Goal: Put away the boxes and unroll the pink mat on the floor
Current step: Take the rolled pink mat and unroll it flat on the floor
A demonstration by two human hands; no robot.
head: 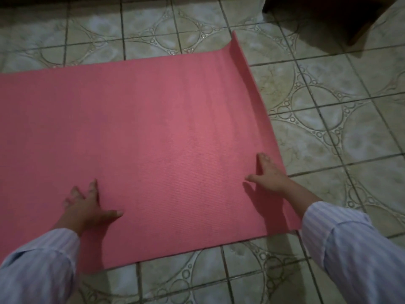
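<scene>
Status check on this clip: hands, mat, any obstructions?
Left hand and right hand open, flat on pink mat. Mat unrolled on tiled floor, right end curling up. No boxes in view.

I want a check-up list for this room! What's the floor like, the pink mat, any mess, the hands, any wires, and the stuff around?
Surface: tiled floor with ring patterns and dark grout lines.
Job's things: pink mat lies unrolled and mostly flat; its right end curls upward. No boxes in view.
Clutter: nothing seen.
Hands: left hand open, fingers spread, pressing flat on the mat. Right hand open, resting on the mat near its curled right end. Both arms wear striped light-blue sleeves.
Cables: nothing seen.
Surroundings: a dark piece of furniture at the top right, too dim to identify; the room is dimly lit.
</scene>
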